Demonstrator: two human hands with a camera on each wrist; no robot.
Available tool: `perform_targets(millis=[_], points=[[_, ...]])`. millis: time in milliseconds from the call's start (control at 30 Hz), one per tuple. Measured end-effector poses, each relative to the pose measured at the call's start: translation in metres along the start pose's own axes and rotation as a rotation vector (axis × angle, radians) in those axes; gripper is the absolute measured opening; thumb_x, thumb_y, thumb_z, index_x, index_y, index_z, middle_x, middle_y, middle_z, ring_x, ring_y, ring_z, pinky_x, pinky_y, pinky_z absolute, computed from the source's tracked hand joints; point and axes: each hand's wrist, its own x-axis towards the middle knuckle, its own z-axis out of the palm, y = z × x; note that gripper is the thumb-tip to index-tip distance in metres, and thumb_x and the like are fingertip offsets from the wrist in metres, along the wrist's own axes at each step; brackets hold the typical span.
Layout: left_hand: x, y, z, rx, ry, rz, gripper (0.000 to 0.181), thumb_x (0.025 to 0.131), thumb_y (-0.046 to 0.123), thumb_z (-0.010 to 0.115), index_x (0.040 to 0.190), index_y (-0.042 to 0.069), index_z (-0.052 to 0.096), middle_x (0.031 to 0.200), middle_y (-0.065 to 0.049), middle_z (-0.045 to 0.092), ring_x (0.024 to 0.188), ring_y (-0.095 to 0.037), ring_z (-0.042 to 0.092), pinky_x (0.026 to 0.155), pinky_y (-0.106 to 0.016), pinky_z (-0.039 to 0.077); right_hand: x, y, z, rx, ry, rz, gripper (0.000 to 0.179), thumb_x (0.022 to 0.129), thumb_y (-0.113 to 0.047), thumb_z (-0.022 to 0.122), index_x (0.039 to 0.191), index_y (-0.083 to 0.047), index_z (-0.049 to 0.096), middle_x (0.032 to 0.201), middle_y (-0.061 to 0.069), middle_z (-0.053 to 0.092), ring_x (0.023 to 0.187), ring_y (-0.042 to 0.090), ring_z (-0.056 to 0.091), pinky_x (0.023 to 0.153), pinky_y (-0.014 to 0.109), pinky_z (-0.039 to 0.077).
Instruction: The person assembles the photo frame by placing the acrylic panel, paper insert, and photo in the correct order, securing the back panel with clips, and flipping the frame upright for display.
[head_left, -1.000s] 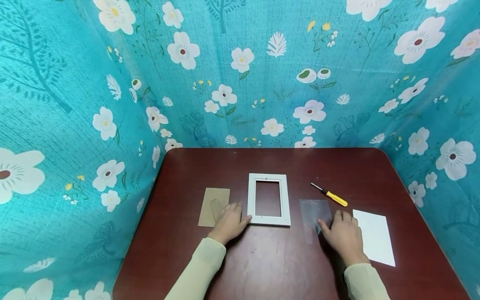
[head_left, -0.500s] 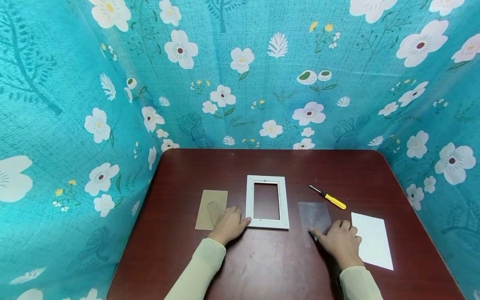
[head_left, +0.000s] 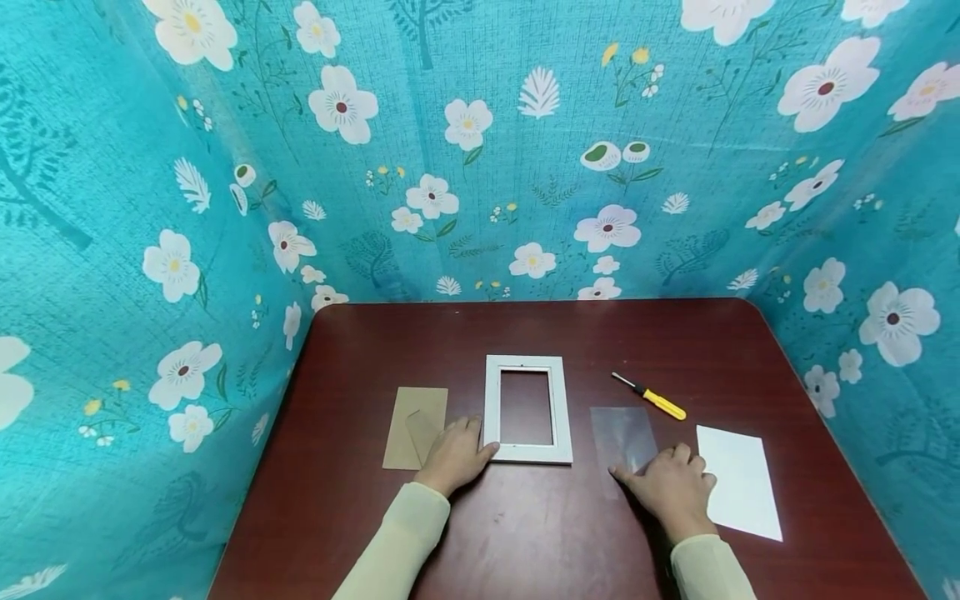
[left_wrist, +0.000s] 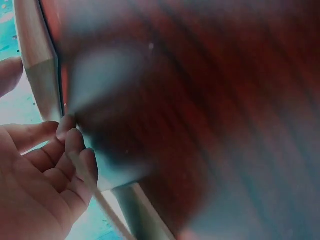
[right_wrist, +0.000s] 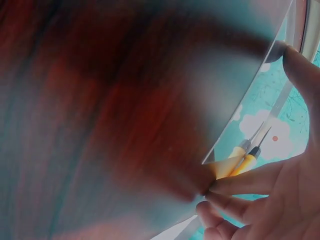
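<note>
A white picture frame [head_left: 491, 408] lies on the table in the head view. My left hand [head_left: 453, 458] rests at its lower left corner, the thumb touching the frame and the other fingers lying over the edge of a brown backing board [head_left: 401, 417] with a stand leg. On the right, a clear plastic sheet [head_left: 618, 425] lies flat. My right hand [head_left: 671, 483] reaches over its lower part, thumb at the left edge and fingers spread toward the right side. In the right wrist view the sheet's edge [right_wrist: 240, 105] runs between thumb and forefinger.
A yellow-handled screwdriver [head_left: 663, 404] lies behind the right hand. White paper [head_left: 742, 483] sits to that hand's right, close to the fingers. Flowered teal cloth [head_left: 450, 167] walls the dark red table [head_left: 517, 550] at the back and both sides.
The right thumb has slid left across the plastic sheet to its left edge. The left hand keeps its place by the frame. The head view has shifted slightly.
</note>
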Motion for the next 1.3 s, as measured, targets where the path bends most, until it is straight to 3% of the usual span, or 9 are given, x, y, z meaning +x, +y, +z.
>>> perform_targets(millis=[233,433,767,967,1133,1300], points=[[0.001,0.001,-0.003,0.025,0.038,0.022,0.062,0.095,0.047,0.057,0.132,-0.003,0.055,0.117,-0.017,0.061,0.110,-0.030,0.058,0.094,-0.043,0.044,0.002,-0.007,0.000,0.017,0.050,-0.014,0.110,0.069,-0.075,0.068,0.105,0.027,0.050,0.099,0.035,0.041,0.097,0.056,0.041,0.075,0.067,0.032],[0.003,0.003,-0.004,0.028,0.050,0.036,0.062,0.096,0.047,0.056,0.133,-0.002,0.055,0.118,-0.016,0.061,0.109,-0.029,0.058,0.093,-0.042,0.045,0.003,-0.005,-0.001,0.046,0.089,-0.007,0.100,0.070,-0.067,0.073,0.103,0.025,0.050,0.094,0.033,0.041,0.091,0.055,0.043,0.070,0.066,0.034],[0.002,0.007,0.001,0.013,0.025,0.042,0.065,0.094,0.047,0.058,0.135,-0.003,0.052,0.122,-0.016,0.059,0.112,-0.029,0.056,0.095,-0.042,0.043,0.011,0.002,-0.009,0.150,-0.032,0.043,0.100,0.065,-0.065,0.079,0.103,0.022,0.047,0.100,0.037,0.038,0.100,0.059,0.038,0.073,0.069,0.034],[0.000,0.006,0.004,0.005,0.025,0.042,0.065,0.094,0.048,0.058,0.135,-0.002,0.053,0.120,-0.015,0.059,0.111,-0.028,0.056,0.094,-0.042,0.043,0.013,0.002,-0.010,0.171,-0.060,0.042,0.096,0.067,-0.060,0.080,0.106,0.022,0.048,0.104,0.037,0.038,0.102,0.058,0.038,0.074,0.069,0.034],[-0.002,0.005,0.006,0.006,0.042,0.043,0.062,0.094,0.047,0.058,0.133,-0.001,0.054,0.117,-0.014,0.060,0.107,-0.028,0.057,0.092,-0.042,0.044,0.012,-0.001,-0.008,0.156,-0.057,0.053,0.107,0.073,-0.073,0.067,0.111,0.024,0.046,0.105,0.039,0.035,0.103,0.060,0.036,0.073,0.070,0.033],[-0.004,0.004,0.007,0.013,0.048,0.041,0.061,0.094,0.047,0.058,0.132,0.000,0.056,0.113,-0.013,0.060,0.104,-0.028,0.058,0.089,-0.042,0.045,0.012,-0.006,-0.001,0.138,-0.033,0.050,0.119,0.063,-0.078,0.070,0.112,0.026,0.042,0.105,0.041,0.032,0.102,0.060,0.033,0.073,0.072,0.031]])
